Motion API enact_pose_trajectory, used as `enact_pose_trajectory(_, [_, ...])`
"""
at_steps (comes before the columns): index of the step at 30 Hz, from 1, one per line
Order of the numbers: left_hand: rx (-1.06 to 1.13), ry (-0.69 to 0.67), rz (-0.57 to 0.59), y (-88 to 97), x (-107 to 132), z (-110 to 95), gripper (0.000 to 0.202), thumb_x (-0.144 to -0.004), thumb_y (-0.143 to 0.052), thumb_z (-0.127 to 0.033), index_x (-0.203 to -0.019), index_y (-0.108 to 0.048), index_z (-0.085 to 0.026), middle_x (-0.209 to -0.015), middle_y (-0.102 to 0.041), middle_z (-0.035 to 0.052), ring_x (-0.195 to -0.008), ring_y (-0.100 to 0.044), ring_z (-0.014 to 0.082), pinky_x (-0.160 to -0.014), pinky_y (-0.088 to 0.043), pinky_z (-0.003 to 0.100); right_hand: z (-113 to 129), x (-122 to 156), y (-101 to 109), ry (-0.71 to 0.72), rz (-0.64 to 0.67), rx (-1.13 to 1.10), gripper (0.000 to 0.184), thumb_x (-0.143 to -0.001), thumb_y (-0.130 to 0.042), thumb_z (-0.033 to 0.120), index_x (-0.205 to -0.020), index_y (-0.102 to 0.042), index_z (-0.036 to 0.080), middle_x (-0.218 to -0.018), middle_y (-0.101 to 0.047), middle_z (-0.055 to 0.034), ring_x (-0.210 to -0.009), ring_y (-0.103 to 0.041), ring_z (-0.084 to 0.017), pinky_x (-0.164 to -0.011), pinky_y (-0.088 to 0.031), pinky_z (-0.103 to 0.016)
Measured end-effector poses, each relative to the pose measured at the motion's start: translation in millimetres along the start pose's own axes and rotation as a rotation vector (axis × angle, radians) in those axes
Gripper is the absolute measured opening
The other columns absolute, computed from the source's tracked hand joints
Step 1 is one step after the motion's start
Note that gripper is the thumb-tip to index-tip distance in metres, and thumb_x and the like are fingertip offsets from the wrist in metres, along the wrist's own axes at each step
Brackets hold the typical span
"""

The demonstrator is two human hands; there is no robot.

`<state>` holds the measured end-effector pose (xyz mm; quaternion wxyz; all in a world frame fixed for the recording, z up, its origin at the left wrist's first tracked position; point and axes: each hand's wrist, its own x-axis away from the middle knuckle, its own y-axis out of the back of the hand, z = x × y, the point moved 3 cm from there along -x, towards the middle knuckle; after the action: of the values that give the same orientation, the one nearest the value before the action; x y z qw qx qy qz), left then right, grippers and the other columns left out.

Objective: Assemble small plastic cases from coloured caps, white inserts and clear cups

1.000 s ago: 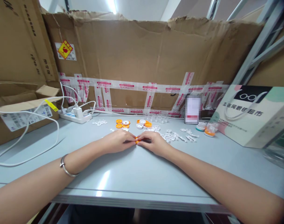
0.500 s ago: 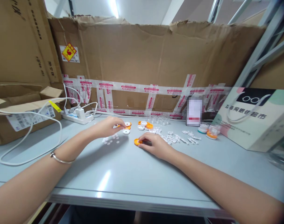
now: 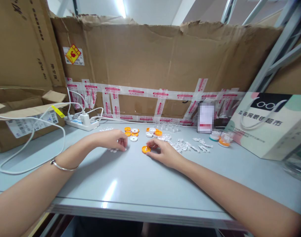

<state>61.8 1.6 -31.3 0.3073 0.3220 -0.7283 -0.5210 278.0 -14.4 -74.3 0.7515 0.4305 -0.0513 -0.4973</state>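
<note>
My right hand is closed, thumb and fingertips at the edge of an orange round cap lying on the table, a small white piece at its middle. My left hand curls down over small white discs, thumb and finger closed on one white disc at the tabletop. Behind the hands lie orange and white rings. A second group of orange and white round parts sits beyond my right hand, near loose white plastic pieces partly hidden by it.
Clear plastic cups stand by the large cardboard sheet. A phone leans there, with finished-looking capped pieces beside a paper bag. On the left are a power strip, white cables and an open carton.
My left hand has moved down and toward me from the orange and white rings to the small white discs. My right hand has stayed at the orange cap.
</note>
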Motion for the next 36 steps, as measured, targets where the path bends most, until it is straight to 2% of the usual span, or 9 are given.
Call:
enact_pose_trajectory(5, [0.006, -0.011, -0.053, -2.2, -1, -4, 0.015, -0.074, -0.057, -0.030, -0.080, -0.064, -0.018, -0.080, -0.067, 0.0021, -0.072, -0.059, 0.0138, -0.063, -0.041, 0.021, -1, -1, 0, -0.013, 0.003, -0.003, 0.027, -0.071, -0.063, 0.027, -0.095, -0.056, 0.019, -0.097, -0.065, -0.0054, -0.087, -0.061, -0.016, -0.082, -0.049, -0.033])
enact_pose_trajectory(11, [0.050, -0.039, -0.014, -7.7, -4, -2, 0.014, -0.071, -0.057, -0.026, -0.079, -0.064, -0.017, -0.078, -0.066, 0.0013, -0.069, -0.059, 0.0134, -0.059, -0.040, 0.020, 0, -1, 0, 0.000, 0.009, -0.008, 0.027, -0.071, -0.063, 0.028, -0.095, -0.056, 0.019, -0.097, -0.065, -0.0047, -0.087, -0.061, -0.015, -0.083, -0.049, -0.033])
enact_pose_trajectory(14, [0.001, -0.037, -0.031, -9.2, -4, -3, 0.014, -0.071, -0.054, -0.022, -0.079, -0.065, -0.018, -0.077, -0.067, 0.0013, -0.068, -0.059, 0.0131, -0.059, -0.040, 0.020, 1, 0, 0, -0.002, 0.018, -0.013, 0.027, -0.071, -0.063, 0.027, -0.096, -0.056, 0.019, -0.098, -0.065, -0.0047, -0.088, -0.061, -0.016, -0.084, -0.048, -0.033])
enact_pose_trajectory(19, [-0.208, -0.026, -0.158, -11.8, -5, -18, 0.021, -0.063, -0.049, -0.009, -0.070, -0.066, -0.018, -0.069, -0.067, 0.0023, -0.062, -0.058, 0.0143, -0.057, -0.037, 0.022, 0, 0, -2, 0.013, 0.008, -0.020, 0.026, -0.072, -0.062, 0.026, -0.097, -0.057, 0.019, -0.097, -0.065, -0.0047, -0.086, -0.060, -0.016, -0.082, -0.048, -0.033])
enact_pose_trajectory(22, [-0.246, -0.012, -0.238, -17.4, -9, -32, 0.019, -0.065, -0.049, -0.007, -0.070, -0.065, -0.016, -0.071, -0.067, 0.0045, -0.063, -0.058, 0.0156, -0.057, -0.038, 0.022, -1, 0, -2, 0.014, 0.008, -0.025, 0.026, -0.073, -0.061, 0.027, -0.098, -0.057, 0.019, -0.097, -0.065, -0.0052, -0.087, -0.060, -0.016, -0.081, -0.048, -0.033])
enact_pose_trajectory(25, [-0.171, -0.133, -0.409, -22.9, -11, -47, 0.015, -0.075, -0.049, -0.012, -0.078, -0.064, -0.015, -0.078, -0.066, 0.0049, -0.069, -0.058, 0.0147, -0.063, -0.040, 0.022, 0, 0, -2, 0.035, 0.010, -0.028, 0.025, -0.075, -0.060, 0.027, -0.098, -0.057, 0.020, -0.098, -0.065, -0.0051, -0.087, -0.060, -0.016, -0.082, -0.048, -0.033])
enact_pose_trajectory(27, [-0.114, -0.239, -0.475, -27.8, -12, -53, 0.015, -0.081, -0.049, -0.017, -0.082, -0.064, -0.016, -0.081, -0.066, 0.0042, -0.074, -0.059, 0.0145, -0.067, -0.042, 0.022, 2, 0, -2, 0.060, 0.020, -0.033, 0.022, -0.076, -0.058, 0.028, -0.097, -0.058, 0.020, -0.097, -0.065, -0.0046, -0.087, -0.060, -0.016, -0.081, -0.048, -0.032])
enact_pose_trajectory(30, [-0.131, -0.323, -0.472, -36.0, -15, -54, 0.016, -0.083, -0.047, -0.019, -0.085, -0.063, -0.018, -0.085, -0.066, 0.0037, -0.079, -0.060, 0.0151, -0.069, -0.042, 0.023, 2, 0, -2, 0.080, 0.033, -0.037, 0.021, -0.077, -0.057, 0.026, -0.097, -0.059, 0.020, -0.096, -0.065, -0.0048, -0.087, -0.060, -0.015, -0.081, -0.048, -0.031])
enact_pose_trajectory(36, [-0.239, -0.320, -0.461, -41.2, -19, -52, 0.018, -0.083, -0.047, -0.017, -0.085, -0.064, -0.019, -0.083, -0.066, 0.0032, -0.079, -0.060, 0.0166, -0.069, -0.042, 0.026, 2, -1, -3, 0.096, 0.043, -0.035, 0.022, -0.077, -0.057, 0.023, -0.098, -0.058, 0.019, -0.097, -0.065, -0.0050, -0.087, -0.060, -0.016, -0.082, -0.048, -0.031])
